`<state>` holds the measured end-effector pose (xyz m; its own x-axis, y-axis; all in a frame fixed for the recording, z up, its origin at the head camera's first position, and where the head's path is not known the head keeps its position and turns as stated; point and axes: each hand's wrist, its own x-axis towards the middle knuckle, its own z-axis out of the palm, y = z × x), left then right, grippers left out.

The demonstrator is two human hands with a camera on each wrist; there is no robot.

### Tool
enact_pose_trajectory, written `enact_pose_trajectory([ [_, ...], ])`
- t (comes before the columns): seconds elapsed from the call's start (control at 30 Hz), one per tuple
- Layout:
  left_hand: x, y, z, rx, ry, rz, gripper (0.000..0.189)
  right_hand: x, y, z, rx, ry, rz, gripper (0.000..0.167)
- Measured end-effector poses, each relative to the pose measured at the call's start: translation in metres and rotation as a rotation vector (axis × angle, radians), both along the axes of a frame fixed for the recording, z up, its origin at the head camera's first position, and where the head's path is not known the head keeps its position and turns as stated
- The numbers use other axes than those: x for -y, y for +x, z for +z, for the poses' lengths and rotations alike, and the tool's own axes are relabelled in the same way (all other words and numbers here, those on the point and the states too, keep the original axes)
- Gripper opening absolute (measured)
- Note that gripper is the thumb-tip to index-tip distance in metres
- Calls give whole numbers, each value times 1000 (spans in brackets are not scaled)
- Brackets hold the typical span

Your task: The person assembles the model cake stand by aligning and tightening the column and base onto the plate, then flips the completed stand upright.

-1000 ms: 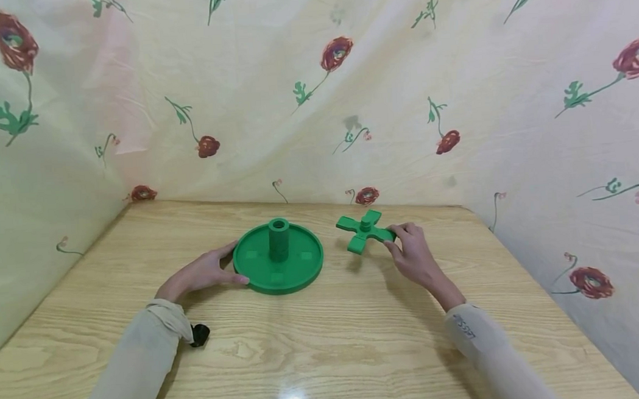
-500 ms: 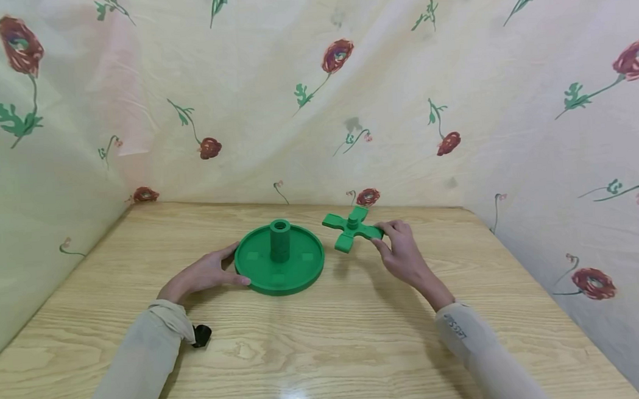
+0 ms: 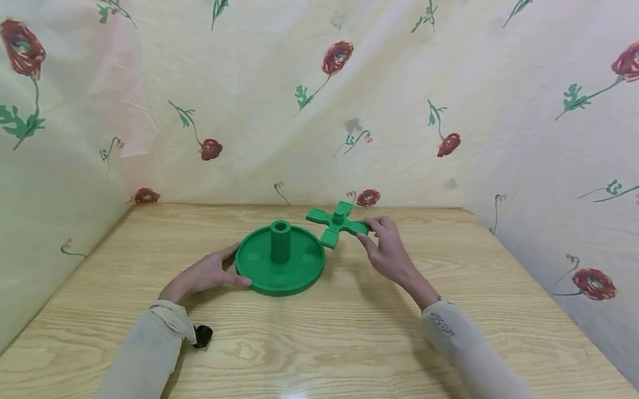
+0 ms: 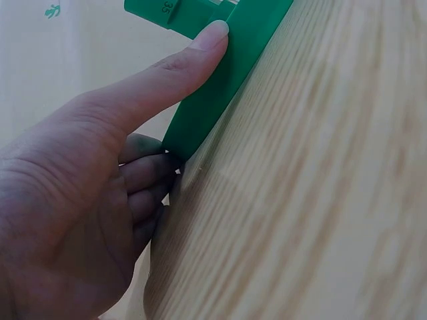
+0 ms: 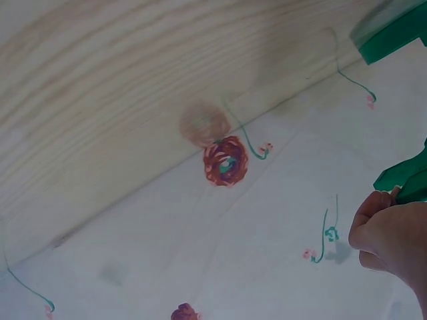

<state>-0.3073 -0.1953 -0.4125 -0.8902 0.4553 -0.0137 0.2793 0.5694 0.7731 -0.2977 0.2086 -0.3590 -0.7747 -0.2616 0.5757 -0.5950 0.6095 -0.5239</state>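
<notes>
A round green plastic base point(image 3: 270, 283), with a raised rim and a hollow upright post point(image 3: 281, 244) at its middle, lies on the table. My left hand point(image 3: 208, 272) holds its left edge. In the left wrist view the thumb point(image 4: 180, 70) presses the rim's side, with the fingers curled at the edge. My right hand point(image 3: 388, 250) pinches one arm of a green cross-shaped piece point(image 3: 338, 221) with a short round stub on top. The cross is raised above the table, right of the post, its nearest arms close to the base's rim. The right wrist view shows only part of it.
The wooden table point(image 3: 329, 357) ends at flower-printed cloth walls point(image 3: 247, 94) at the back and sides. A small black object point(image 3: 203, 336) sits at the left sleeve's cuff.
My right hand has carried the cross-shaped piece leftward and slightly farther back, close to the base. The left hand and the base stay in place.
</notes>
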Motion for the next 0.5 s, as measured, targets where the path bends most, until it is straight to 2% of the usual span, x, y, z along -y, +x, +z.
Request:
enact_pose_trajectory([
  [0.2, 1, 0, 0, 2, 4, 1, 110, 12, -1, 1, 17, -46, 28, 28],
  [0.5, 1, 0, 0, -4, 0, -7, 109, 31, -2, 2, -5, -113, 62, 25],
])
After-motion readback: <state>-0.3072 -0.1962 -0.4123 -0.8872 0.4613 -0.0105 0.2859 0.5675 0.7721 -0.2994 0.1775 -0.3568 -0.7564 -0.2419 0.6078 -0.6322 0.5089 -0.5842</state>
